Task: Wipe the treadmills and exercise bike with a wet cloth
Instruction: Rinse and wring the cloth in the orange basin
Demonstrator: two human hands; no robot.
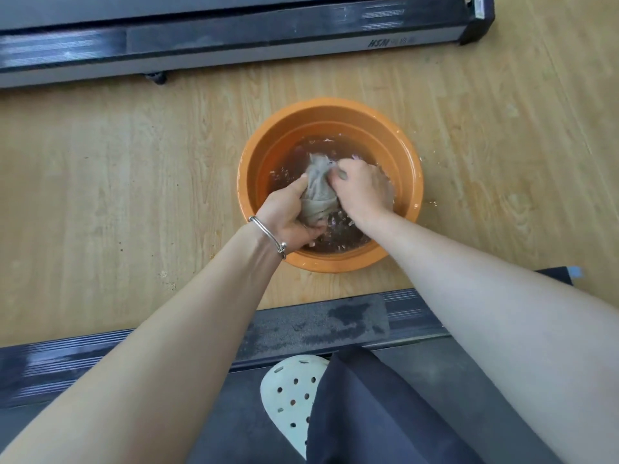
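An orange basin (pixel 330 110) of dark, murky water stands on the wooden floor between two treadmills. Inside it a bunched grey cloth (pixel 318 192) is held by both hands. My left hand (pixel 289 212), with a silver bangle on the wrist, grips the cloth's lower part. My right hand (pixel 363 187) grips its upper right part, fingers curled round the fabric. One treadmill (pixel 234 38) lies across the top of the view. The near treadmill (pixel 335 321) runs along the bottom, its side rail blotched with wet marks.
Light wooden floor (pixel 134 182) spreads left and right of the basin, with water drops beside its right rim. A white perforated shoe (pixel 289 393) and a dark trouser leg (pixel 385 416) rest on the near treadmill's belt.
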